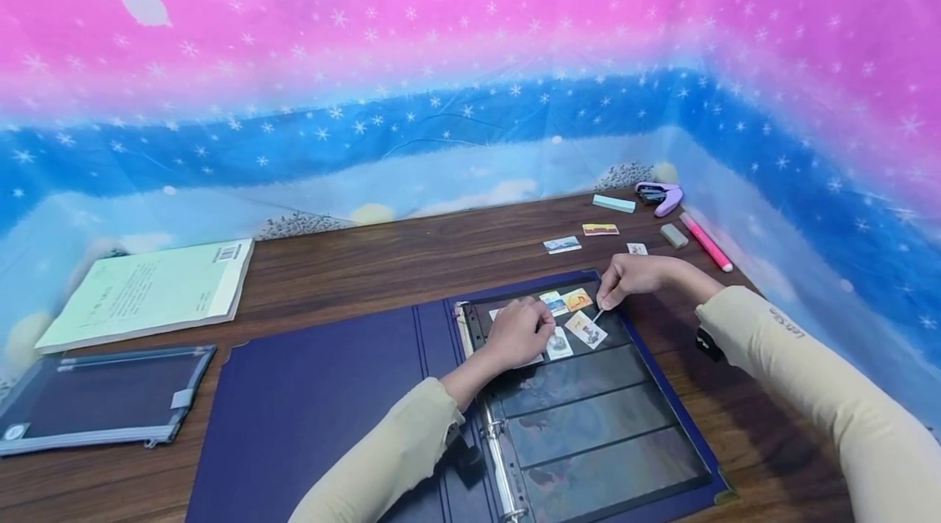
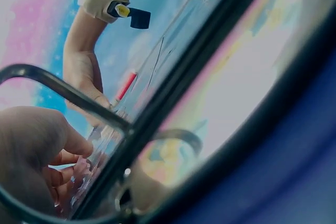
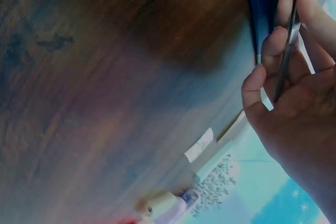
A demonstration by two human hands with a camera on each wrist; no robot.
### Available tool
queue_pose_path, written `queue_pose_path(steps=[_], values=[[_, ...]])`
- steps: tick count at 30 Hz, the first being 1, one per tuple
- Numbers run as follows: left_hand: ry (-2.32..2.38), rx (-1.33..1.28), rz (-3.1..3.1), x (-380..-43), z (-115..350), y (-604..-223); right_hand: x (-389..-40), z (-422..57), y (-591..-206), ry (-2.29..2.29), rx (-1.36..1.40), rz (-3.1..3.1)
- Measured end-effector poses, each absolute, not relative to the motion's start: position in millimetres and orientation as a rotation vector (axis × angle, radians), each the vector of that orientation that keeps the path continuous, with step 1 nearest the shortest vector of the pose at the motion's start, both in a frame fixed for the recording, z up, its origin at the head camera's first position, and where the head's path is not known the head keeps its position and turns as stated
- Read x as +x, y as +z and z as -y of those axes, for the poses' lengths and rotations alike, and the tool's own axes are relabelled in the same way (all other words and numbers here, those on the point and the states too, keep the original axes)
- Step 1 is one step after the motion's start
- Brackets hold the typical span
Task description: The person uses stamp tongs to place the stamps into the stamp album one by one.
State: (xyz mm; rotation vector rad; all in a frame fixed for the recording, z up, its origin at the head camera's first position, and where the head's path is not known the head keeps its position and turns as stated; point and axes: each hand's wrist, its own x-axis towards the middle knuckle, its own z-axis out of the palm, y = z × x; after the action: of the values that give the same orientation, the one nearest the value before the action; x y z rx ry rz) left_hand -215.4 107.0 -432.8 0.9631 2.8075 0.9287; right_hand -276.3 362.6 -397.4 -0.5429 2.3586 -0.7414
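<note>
I have the tilted stamp (image 1: 586, 330) on the album's (image 1: 316, 409) dark page (image 1: 603, 413), near its right edge, at the tips of the tweezers (image 3: 290, 51). The right hand (image 1: 634, 278) pinches those tweezers from beyond that edge. The left hand (image 1: 518, 333) lies over the page's upper left, fingers bent; I can't tell whether it grips anything. My room is downward, along the lower pockets, and rightward over bare table (image 1: 787, 441). Other stamps (image 1: 559, 343) crowd the left and top; metal rings (image 1: 496, 428) stand along the spine. Past the top edge I see three loose stamps (image 1: 562, 245), an eraser (image 1: 673, 236), a pink marker (image 1: 707, 243) and a stapler (image 1: 659, 198). Far left are a book (image 1: 147, 292) and a pouch (image 1: 110, 396).
</note>
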Motion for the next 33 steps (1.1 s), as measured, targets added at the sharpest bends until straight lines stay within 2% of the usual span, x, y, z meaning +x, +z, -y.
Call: queue_pose_path(steps=[12,16,25,33], values=[[0.944,0.978,-2.828,-215,-108,-435,-248,-361,-414,-0.897,-0.309,-2.659],[0.936,0.987,-2.839,-217,-108,-437,-243,-360,-413,-0.881,-0.307,-2.674],[0.909,0.992,-2.882,-219,-107,-440,-264,-357,-400,-0.775,-0.559,-2.485],[0.908,0.987,-2.858,-217,-109,-440,-281,-355,-392,-0.703,-0.531,-2.311]])
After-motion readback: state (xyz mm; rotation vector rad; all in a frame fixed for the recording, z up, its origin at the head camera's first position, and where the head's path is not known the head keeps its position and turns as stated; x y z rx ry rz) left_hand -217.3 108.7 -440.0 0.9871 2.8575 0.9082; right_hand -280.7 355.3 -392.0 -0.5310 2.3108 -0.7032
